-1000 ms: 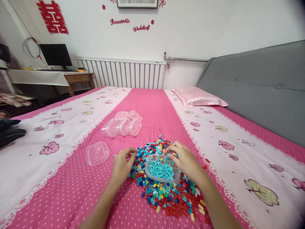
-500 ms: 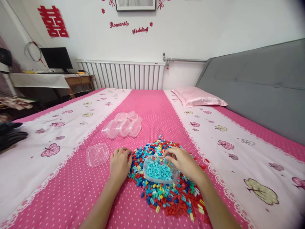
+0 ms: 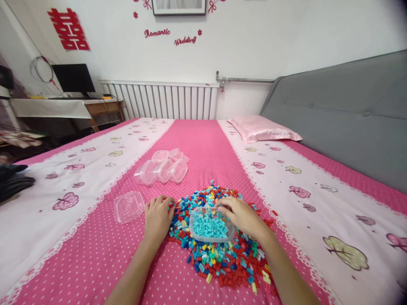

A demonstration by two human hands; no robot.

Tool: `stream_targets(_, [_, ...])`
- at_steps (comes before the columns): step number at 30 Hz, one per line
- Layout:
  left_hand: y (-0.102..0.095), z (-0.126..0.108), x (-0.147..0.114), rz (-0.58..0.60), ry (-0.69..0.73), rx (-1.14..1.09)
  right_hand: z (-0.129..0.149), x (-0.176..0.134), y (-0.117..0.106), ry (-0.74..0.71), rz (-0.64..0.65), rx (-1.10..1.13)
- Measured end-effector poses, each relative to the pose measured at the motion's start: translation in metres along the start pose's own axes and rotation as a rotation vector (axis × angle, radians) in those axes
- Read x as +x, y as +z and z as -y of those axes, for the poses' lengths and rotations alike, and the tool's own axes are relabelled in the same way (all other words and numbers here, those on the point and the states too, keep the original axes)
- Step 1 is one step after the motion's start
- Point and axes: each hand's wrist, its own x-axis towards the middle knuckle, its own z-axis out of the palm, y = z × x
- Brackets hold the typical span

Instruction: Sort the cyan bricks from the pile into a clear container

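A heap of small coloured building bricks (image 3: 222, 267) lies on the bed. Resting on it is a clear plastic container (image 3: 212, 239) with light-blue bricks (image 3: 208, 224) inside. My right hand (image 3: 243, 216) is over the container's far right rim, its fingers curled and closed; what they hold, if anything, is hidden. At the heap's left edge, my left hand (image 3: 158, 218) has bent fingers against the bricks, and their tips are partly out of sight. A clear lid (image 3: 129, 207) lies flat to the left of that hand.
Several clear plastic containers (image 3: 163, 169) lie grouped beyond the heap on the pink dotted bedspread (image 3: 197, 140). A pink pillow (image 3: 263, 128) is at the far right by the grey headboard (image 3: 337, 97). Black gloves (image 3: 14, 182) lie at the left edge.
The view has shifted slightly, so everything sits a little further left. Both hands keep nearly the same places at the heap and container, with only small finger movement.
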Motion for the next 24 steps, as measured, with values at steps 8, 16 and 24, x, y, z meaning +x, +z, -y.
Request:
stream_targets(8, [0.0,-0.004,0.003,-0.082,0.004,-0.232,-0.001,0.001,0.002,-0.009,-0.006,0.005])
stream_targets(16, [-0.022,-0.03,-0.001,-0.11,0.135,-0.417,-0.002,0.003,0.004,-0.028,-0.03,0.02])
stream_targets(24, [-0.049,-0.103,0.026,0.212,0.535,-0.098,-0.006,0.004,0.005,-0.081,-0.055,0.038])
